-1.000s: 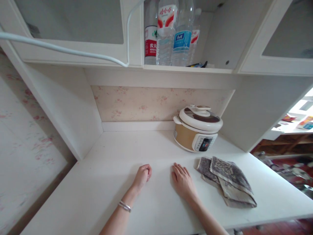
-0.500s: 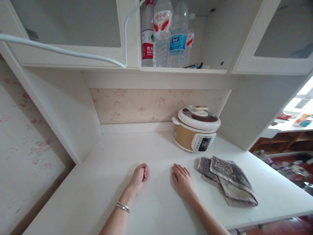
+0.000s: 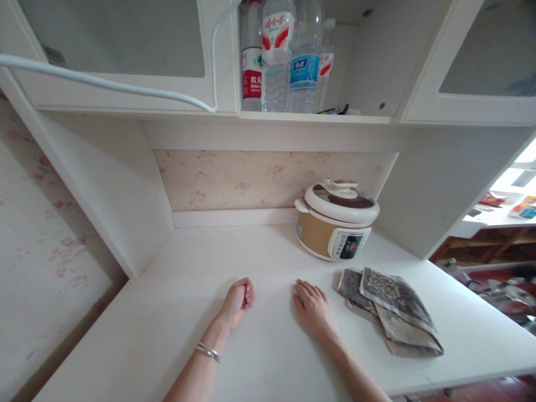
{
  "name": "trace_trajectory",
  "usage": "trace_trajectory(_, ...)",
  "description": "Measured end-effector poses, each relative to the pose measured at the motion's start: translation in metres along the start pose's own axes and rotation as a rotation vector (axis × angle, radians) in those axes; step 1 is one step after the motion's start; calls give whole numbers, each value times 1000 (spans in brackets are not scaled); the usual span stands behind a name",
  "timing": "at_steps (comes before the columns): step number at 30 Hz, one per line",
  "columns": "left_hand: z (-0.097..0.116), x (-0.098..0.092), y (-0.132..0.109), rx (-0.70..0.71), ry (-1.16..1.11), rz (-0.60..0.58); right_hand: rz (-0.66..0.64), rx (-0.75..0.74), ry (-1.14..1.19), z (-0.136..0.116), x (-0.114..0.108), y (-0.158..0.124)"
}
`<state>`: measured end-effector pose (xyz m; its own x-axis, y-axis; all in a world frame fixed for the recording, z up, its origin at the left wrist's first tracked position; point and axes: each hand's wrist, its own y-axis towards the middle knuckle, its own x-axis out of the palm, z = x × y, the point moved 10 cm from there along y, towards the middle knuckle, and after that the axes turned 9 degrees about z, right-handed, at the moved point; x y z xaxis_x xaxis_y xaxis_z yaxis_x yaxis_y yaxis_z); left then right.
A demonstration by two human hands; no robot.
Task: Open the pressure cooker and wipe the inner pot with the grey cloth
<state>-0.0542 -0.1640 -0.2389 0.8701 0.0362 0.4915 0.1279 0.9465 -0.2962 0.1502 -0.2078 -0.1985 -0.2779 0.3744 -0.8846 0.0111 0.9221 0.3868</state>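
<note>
My left hand [image 3: 238, 302] rests on its side on the white counter [image 3: 201, 251], curled into a fist, with nothing showing in it. A silver bracelet [image 3: 208, 352] circles that wrist. Palm down on the same surface lies my right hand [image 3: 313, 310], its fingers stretched out and holding nothing. Just right of it, a folded grey-brown patterned towel [image 3: 393, 307] lies apart from the fingers. Behind the towel stands a white and gold electric pressure cooker [image 3: 320, 237], its lid on and its control panel facing the front right.
Above the counter, an open cabinet shelf [image 3: 314, 118] holds several plastic bottles [image 3: 304, 72]. A white cable [image 3: 125, 89] hangs across the left cabinet door. Side panels [image 3: 419, 195] bound the counter niche. Cluttered shelving [image 3: 489, 245] is visible beyond the right side.
The view has shifted very slightly. Both hands, the towel and the cooker stay where they were on the counter.
</note>
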Motion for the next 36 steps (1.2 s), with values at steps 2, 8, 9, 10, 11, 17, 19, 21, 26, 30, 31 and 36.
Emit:
trace_trajectory(2,0,1,-2,1,7,-1,2,-4,0,0,0,0)
trace_trajectory(8,-2,17,-12,-13,58,-130,12,-15,-11,-2,-1,-1)
trace_trajectory(9,-2,17,-13,-10,63,-132,13,-15,-11,-2,-1,-1)
trace_trajectory(10,-2,17,-13,-6,63,-128,15,-15,-11,-1,-1,-1)
trace_trajectory(11,-1,17,-12,-4,61,-125,17,-16,-10,-2,-1,-1)
trace_trajectory(17,2,18,-11,9,12,-124,53,-34,-4,-4,-3,-1)
trace_trajectory(19,4,17,-11,23,-13,-116,66,-47,-6,-5,-4,-1)
trace_trajectory(21,3,15,-10,20,-19,-106,77,-58,-8,-5,-5,-2)
trace_trajectory(26,-1,12,-8,7,6,-74,89,-62,-9,-3,-3,-2)
trace_trajectory(30,0,10,-9,10,23,-40,77,-57,-9,-3,-1,-2)
trace_trajectory(31,0,10,-9,9,20,-36,72,-57,-9,-3,-1,-2)
trace_trajectory(36,2,11,-9,13,1,-42,65,-49,-19,-5,-3,-2)
